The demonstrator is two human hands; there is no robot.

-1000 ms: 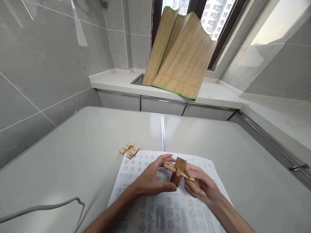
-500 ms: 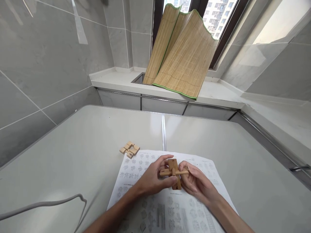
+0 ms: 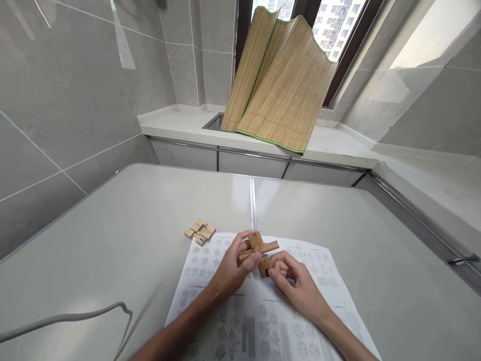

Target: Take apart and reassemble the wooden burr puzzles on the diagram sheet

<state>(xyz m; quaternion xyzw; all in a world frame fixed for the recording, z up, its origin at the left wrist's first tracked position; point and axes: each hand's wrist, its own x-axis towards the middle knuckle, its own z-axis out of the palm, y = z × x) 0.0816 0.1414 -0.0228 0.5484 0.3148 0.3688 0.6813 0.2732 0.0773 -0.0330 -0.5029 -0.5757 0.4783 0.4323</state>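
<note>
A cross-shaped wooden puzzle [image 3: 266,248] of interlocked flat bars, with dark numbers on some ends, is held above a printed sheet [image 3: 203,286]. My left hand [image 3: 236,263] is closed round its left side, thumb across the front near the crossing. My right hand [image 3: 291,276] has its fingers curled at the lower bar's end, thumb and fingertips against it. One bar points out to the upper right, free of both hands. Beyond the sheet's upper left corner lies a lighter wooden piece [image 3: 201,232] made of small blocks, one marked 3.
The pale table [image 3: 124,230] has a seam down its middle. A grey cable [image 3: 75,315] curves over its left side. On the white counter [image 3: 173,120] behind, a folded bamboo mat [image 3: 285,90] leans by the window.
The puzzle has tilted and moved slightly up and left in my left hand. My right hand has shifted from the right-hand bar to the lower bar's end.
</note>
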